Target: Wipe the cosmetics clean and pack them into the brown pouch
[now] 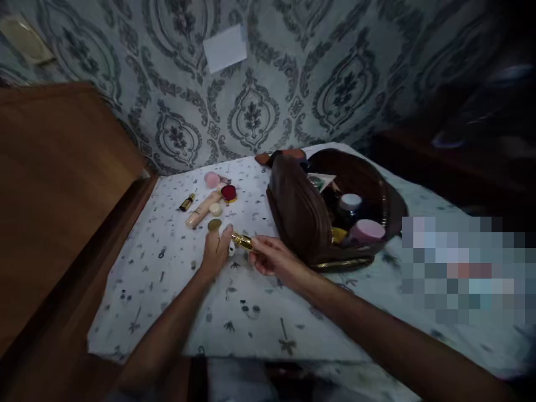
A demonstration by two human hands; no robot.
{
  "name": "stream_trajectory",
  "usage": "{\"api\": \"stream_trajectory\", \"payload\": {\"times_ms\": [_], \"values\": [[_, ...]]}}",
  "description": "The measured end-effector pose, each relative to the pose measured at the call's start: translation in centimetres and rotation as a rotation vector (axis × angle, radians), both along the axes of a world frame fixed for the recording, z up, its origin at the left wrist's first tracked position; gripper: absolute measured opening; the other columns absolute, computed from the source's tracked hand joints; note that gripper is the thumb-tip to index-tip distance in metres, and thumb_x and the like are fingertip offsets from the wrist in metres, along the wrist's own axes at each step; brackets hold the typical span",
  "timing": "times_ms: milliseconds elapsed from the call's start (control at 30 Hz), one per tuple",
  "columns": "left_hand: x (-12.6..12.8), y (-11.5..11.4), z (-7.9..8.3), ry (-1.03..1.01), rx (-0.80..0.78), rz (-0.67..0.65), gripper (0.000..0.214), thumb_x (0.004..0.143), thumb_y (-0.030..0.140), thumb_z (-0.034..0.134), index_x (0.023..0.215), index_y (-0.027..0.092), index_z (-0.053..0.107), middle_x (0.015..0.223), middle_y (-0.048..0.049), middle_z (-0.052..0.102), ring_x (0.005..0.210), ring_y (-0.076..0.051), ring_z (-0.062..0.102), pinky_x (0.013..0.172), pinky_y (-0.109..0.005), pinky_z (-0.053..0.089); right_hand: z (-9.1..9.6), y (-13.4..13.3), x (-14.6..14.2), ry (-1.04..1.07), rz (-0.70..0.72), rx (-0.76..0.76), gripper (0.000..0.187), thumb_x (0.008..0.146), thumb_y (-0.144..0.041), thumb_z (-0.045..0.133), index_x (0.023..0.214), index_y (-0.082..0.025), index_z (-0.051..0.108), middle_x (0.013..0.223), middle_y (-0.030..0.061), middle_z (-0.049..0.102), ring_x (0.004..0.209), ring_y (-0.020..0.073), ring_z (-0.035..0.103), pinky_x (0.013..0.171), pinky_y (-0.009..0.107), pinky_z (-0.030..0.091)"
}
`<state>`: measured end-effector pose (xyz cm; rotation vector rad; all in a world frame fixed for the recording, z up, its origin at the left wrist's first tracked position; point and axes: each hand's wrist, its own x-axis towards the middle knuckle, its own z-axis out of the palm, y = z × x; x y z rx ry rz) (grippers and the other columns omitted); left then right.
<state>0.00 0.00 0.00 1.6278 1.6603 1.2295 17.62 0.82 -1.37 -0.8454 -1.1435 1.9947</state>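
Bench (167,301) covering: white, printed with scattered small dark grey motifs, some plant-like. Toward the bench's far left corner: pale pink ball (212,179); dark bottle (185,204) with gold-coloured band; peach-beige tube (203,210); deep red round pot (228,193); cream round piece (215,209). Bag (293,218) at the far edge: dark brown, gold-toned zip; inside, pink lid (368,230) and white lid (350,201). Slim tube (242,240) in the fingers (268,250): shiny gold. Wall (253,109): grey, darker damask pattern.
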Motion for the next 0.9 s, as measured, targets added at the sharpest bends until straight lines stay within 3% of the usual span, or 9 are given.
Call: {"api": "stream_trajectory", "payload": {"times_ms": [133,267,333,433,567,700,767,833,900], "values": [[0.2,-0.1,0.1,-0.014,0.007,-0.003,0.058,0.092,0.074,0.041,0.061,0.025,0.037,0.056,0.0042,0.037,0.057,-0.015,0.039,0.055,-0.029,0.031,-0.4,-0.6,-0.1,-0.092,-0.027,0.15,0.051,0.084,-0.072,0.061,0.085,-0.022,0.051,0.065,-0.0049,0.057,0.046,0.009,0.047,0.044,0.022,0.032],[0.3,-0.2,0.0,-0.038,-0.003,0.011,0.06,0.088,0.077,0.043,0.058,0.025,0.037,0.055,0.004,0.037,0.055,-0.014,0.038,0.053,-0.029,0.031,0.4,-1.2,1.0,-0.494,-0.193,0.819,0.02,0.1,-0.04,0.055,0.103,-0.021,0.061,0.09,0.0035,0.066,0.076,0.0154,0.063,0.069,0.027,0.051],[0.4,-0.3,0.0,-0.057,-0.008,0.0,0.062,0.086,0.079,0.043,0.058,0.025,0.038,0.055,0.0036,0.038,0.055,-0.015,0.039,0.052,-0.029,0.032,1.2,-1.6,1.9,-0.671,-0.212,1.11,0.02,0.1,-0.029,0.057,0.118,-0.022,0.062,0.106,0.0076,0.066,0.09,0.018,0.065,0.079,0.03,0.053],[0.7,-0.5,0.1,-0.089,-0.007,-0.046,0.063,0.085,0.081,0.043,0.058,0.025,0.039,0.055,0.0032,0.041,0.054,-0.015,0.04,0.052,-0.029,0.035,2.3,-2.2,3.1,-0.785,-0.146,1.28,0.025,0.102,-0.027,0.055,0.125,-0.022,0.062,0.108,0.0077,0.064,0.09,0.0175,0.066,0.077,0.028,0.054],[1.4,-1.0,0.3,-0.091,0.004,-0.126,0.062,0.088,0.079,0.042,0.059,0.024,0.042,0.054,0.0031,0.043,0.054,-0.014,0.041,0.054,-0.029,0.038,2.9,-2.6,3.7,-0.617,-0.18,1.057,0.022,0.101,-0.039,0.057,0.11,-0.02,0.065,0.097,0.0056,0.068,0.085,0.0173,0.066,0.074,0.028,0.053],[1.6,-1.3,0.1,-0.054,0.035,-0.183,0.062,0.091,0.078,0.037,0.063,0.024,0.045,0.058,0.0022,0.046,0.058,-0.015,0.044,0.057,-0.029,0.038,2.5,-2.2,2.9,-0.302,-0.129,0.291,0.048,0.094,-0.066,0.054,0.081,-0.02,0.055,0.061,-0.0037,0.056,0.043,0.0085,0.046,0.041,0.022,0.031],[1.4,-1.3,0.0,-0.022,0.067,-0.198,0.06,0.093,0.076,0.037,0.065,0.024,0.045,0.059,0.0022,0.047,0.059,-0.015,0.043,0.059,-0.03,0.039,2.2,-2.2,2.4,-0.183,-0.077,0.026,0.052,0.088,-0.071,0.059,0.079,-0.02,0.053,0.057,-0.0055,0.054,0.037,0.0062,0.037,0.037,0.021,0.021],[1.2,-1.5,0.0,0.005,0.109,-0.22,0.057,0.095,0.073,0.037,0.067,0.024,0.046,0.06,0.0023,0.048,0.06,-0.015,0.043,0.062,-0.029,0.041,2.3,-2.5,2.3,-0.147,-0.078,-0.023,0.054,0.084,-0.073,0.063,0.078,-0.021,0.052,0.057,-0.0054,0.054,0.038,0.0059,0.037,0.037,0.021,0.02],[1.2,-1.8,0.0,0.011,0.14,-0.255,0.055,0.096,0.069,0.039,0.07,0.022,0.05,0.062,0.0019,0.051,0.061,-0.015,0.044,0.063,-0.028,0.043,3.2,-3.2,2.8,-0.206,-0.117,0.121,0.055,0.083,-0.074,0.062,0.077,-0.021,0.052,0.057,-0.0055,0.053,0.039,0.007,0.042,0.038,0.021,0.026]]}}
